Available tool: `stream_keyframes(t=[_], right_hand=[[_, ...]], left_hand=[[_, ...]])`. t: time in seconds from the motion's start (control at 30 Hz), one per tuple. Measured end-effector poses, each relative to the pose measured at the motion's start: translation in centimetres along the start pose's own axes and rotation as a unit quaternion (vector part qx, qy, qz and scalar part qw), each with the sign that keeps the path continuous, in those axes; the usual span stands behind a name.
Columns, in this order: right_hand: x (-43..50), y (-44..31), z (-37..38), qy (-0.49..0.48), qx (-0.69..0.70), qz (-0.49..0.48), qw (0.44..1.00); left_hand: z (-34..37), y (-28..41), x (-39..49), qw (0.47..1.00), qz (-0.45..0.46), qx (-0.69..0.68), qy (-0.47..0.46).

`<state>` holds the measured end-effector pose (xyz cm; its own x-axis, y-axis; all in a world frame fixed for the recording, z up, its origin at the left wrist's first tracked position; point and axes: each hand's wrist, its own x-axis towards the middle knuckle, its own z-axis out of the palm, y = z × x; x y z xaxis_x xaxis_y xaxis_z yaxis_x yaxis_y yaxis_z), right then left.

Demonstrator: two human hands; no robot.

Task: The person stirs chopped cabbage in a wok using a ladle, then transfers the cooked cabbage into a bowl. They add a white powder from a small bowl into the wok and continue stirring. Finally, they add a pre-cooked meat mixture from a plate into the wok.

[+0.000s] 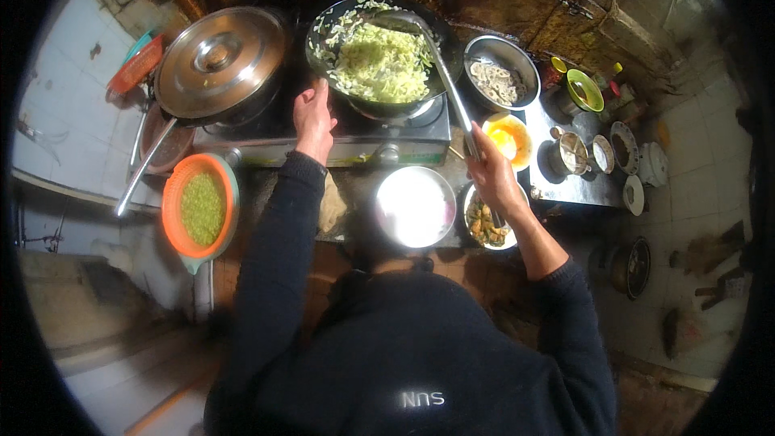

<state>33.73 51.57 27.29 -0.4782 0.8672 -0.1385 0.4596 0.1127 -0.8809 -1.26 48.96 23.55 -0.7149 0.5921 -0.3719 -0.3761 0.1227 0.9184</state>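
Chopped pale-green vegetable [387, 63] fills a dark wok [315, 66] on a gas stove [278, 151]. My right hand [493, 172] grips the handle of a long metal spatula or ladle [448, 75], whose head lies at the far side of the wok, over the vegetable. My left hand [313, 121] is at the wok's near left edge, fingers pointing at the rim; whether it holds the rim or a handle there cannot be told. A white bowl or plate [415, 207], glaring with light, stands in front of the stove.
A lidded pan [218, 60] sits left on the stove, its long handle reaching towards me. An orange colander [169, 206] holds green pieces. At right are a metal bowl of sliced food [533, 66], an orange-yellow bowl [525, 133], a plate of cooked food [511, 239] and seasoning bowls [572, 154].
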Motion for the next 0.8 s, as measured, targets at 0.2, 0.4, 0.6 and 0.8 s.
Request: stream_keyframes(t=[0.2,0.4,0.6,0.8], right_hand=[[-2.8,-0.7,-1.4,0.013,-0.093,0.001,0.996],[-3.8,-1.5,-2.0,0.011,-0.073,0.034,0.997],[0.3,-1.1,-2.8,0.07,-0.18,-0.066,0.979],[10.4,-4.3,-3.2,0.05,-0.246,-0.153,0.956]], left_hand=[[0.0,-1.5,3.2,0.998,-0.043,-0.042,-0.031],[0.2,-2.8,5.9,0.992,-0.068,-0.068,-0.079],[-1.0,-5.5,2.6,0.987,0.152,0.013,-0.047],[-8.6,-10.2,-1.9,0.954,0.173,0.233,-0.071]])
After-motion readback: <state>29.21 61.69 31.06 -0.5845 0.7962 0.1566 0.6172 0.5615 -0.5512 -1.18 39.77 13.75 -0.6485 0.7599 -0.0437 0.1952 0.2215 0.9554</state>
